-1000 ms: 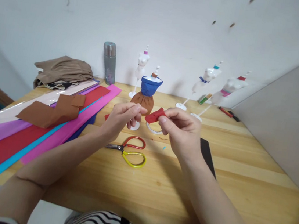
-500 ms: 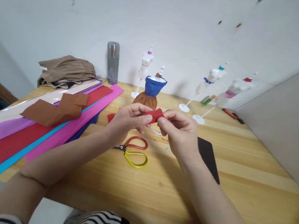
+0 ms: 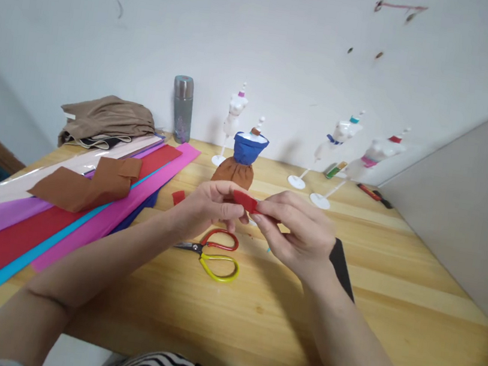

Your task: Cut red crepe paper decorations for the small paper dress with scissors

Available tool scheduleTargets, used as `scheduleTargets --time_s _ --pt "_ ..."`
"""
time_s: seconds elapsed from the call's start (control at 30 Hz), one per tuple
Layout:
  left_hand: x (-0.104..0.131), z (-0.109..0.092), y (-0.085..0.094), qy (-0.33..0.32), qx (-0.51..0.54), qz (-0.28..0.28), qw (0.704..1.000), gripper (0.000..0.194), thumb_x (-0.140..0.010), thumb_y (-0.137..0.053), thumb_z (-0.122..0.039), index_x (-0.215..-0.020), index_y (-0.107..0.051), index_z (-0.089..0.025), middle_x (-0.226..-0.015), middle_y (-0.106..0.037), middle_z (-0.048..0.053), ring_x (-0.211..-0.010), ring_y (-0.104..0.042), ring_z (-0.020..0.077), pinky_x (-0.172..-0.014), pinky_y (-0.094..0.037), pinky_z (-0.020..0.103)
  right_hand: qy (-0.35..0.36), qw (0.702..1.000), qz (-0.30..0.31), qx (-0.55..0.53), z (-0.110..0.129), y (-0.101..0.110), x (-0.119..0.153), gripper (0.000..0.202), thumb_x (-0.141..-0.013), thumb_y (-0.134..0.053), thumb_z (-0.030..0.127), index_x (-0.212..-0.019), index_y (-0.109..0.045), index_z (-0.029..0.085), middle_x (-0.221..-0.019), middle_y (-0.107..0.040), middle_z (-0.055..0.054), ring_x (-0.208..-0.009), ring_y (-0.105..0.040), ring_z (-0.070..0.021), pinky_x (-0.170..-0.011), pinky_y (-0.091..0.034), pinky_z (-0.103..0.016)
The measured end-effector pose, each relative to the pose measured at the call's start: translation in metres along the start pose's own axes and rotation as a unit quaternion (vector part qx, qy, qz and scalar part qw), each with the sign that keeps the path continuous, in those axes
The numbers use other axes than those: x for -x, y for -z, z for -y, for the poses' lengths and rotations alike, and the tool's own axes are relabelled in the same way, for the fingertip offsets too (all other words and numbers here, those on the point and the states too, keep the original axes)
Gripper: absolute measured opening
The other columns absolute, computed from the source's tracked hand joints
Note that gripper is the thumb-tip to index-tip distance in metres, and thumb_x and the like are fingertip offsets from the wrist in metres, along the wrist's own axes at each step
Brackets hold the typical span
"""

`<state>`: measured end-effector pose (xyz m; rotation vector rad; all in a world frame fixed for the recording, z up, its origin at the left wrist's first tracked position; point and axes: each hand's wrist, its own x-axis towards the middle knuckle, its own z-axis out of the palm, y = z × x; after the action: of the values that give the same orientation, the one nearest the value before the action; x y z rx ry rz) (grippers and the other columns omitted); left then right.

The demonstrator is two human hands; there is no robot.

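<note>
A small folded piece of red crepe paper is pinched between my two hands above the table. My left hand grips its left side with thumb and fingers. At its right end, my right hand pinches it between thumb and forefinger. Just beyond my hands stands a mini mannequin wearing a blue top and a gathered brown skirt; its base is mostly hidden by my hands. Below my hands lie scissors with one red and one yellow handle. A red scrap rests left of my left hand.
Strips of coloured paper and a brown piece cover the table's left. Behind are folded brown cloth and a flask. Small mannequins stand at the back. A black flat object lies right of my right hand.
My right hand has turned over the paper, its fingers now more closed on the right end. The red piece looks narrower and tilts down to the right. The view has shifted slightly.
</note>
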<state>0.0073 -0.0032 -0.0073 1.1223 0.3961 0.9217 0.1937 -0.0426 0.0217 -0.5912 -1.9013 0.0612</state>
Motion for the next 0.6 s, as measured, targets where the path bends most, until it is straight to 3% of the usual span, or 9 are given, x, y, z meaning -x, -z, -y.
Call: scheduleTargets --time_s 0.1,0.23,0.33,0.43,0.6 --pt "0.0001 -0.0007 0.0007 -0.029 -0.012 -0.009 0.999 0.030 -0.067 -0.095 -0.035 -0.085 -0.079 -0.017 -0.082 -0.076 0.005 -0.067 -0.068 0.0129 -0.052 -0.052 0.021 -0.003 1.000 0.001 0.003 -0.0009 -0.0022 0.0031 0.027 -0.091 -0.070 0.008 -0.105 -0.077 0.030 -0.074 -0.072 -0.001 -0.058 -0.061 -0.0170 -0.053 -0.048 -0.032" --pt "0.0014 -0.0037 0.0018 -0.095 -0.055 -0.019 0.994 0.020 -0.069 -0.094 -0.029 -0.083 -0.082 -0.021 -0.108 -0.077 0.007 -0.073 -0.068 0.0122 -0.054 -0.053 0.022 -0.089 0.996 -0.007 -0.028 -0.0004 -0.0051 0.0086 0.037 -0.089 -0.074 0.014 -0.122 -0.073 0.031 -0.078 -0.073 0.000 -0.059 -0.060 -0.0163 -0.054 -0.049 -0.032" --pt "0.0037 -0.0063 0.0019 -0.136 -0.089 -0.029 0.986 0.013 -0.074 -0.092 -0.028 -0.083 -0.084 -0.026 -0.115 -0.075 0.006 -0.080 -0.069 0.0137 -0.059 -0.055 0.024 -0.141 0.988 -0.010 -0.055 -0.0001 -0.0069 0.0099 0.032 -0.088 -0.076 0.018 -0.118 -0.074 0.028 -0.078 -0.070 0.001 -0.060 -0.058 -0.0155 -0.054 -0.048 -0.031" --pt "0.0055 -0.0077 0.0011 -0.170 -0.121 -0.041 0.977 0.011 -0.074 -0.092 -0.025 -0.081 -0.084 -0.027 -0.113 -0.075 0.006 -0.090 -0.071 0.0174 -0.067 -0.058 0.027 -0.144 0.988 -0.010 -0.049 0.0002 -0.0068 0.0082 0.018 -0.087 -0.078 0.020 -0.104 -0.075 0.026 -0.076 -0.068 0.000 -0.060 -0.056 -0.0154 -0.057 -0.048 -0.033" --pt "0.0037 -0.0063 -0.0002 -0.196 -0.147 -0.050 0.968 0.011 -0.074 -0.091 -0.025 -0.083 -0.084 -0.026 -0.109 -0.077 0.007 -0.096 -0.072 0.0184 -0.078 -0.061 0.029 -0.121 0.992 -0.016 -0.031 0.0033 -0.0050 0.0051 0.016 -0.085 -0.080 0.021 -0.099 -0.077 0.027 -0.099 -0.072 -0.006 -0.077 -0.063 -0.0196 -0.059 -0.051 -0.034"
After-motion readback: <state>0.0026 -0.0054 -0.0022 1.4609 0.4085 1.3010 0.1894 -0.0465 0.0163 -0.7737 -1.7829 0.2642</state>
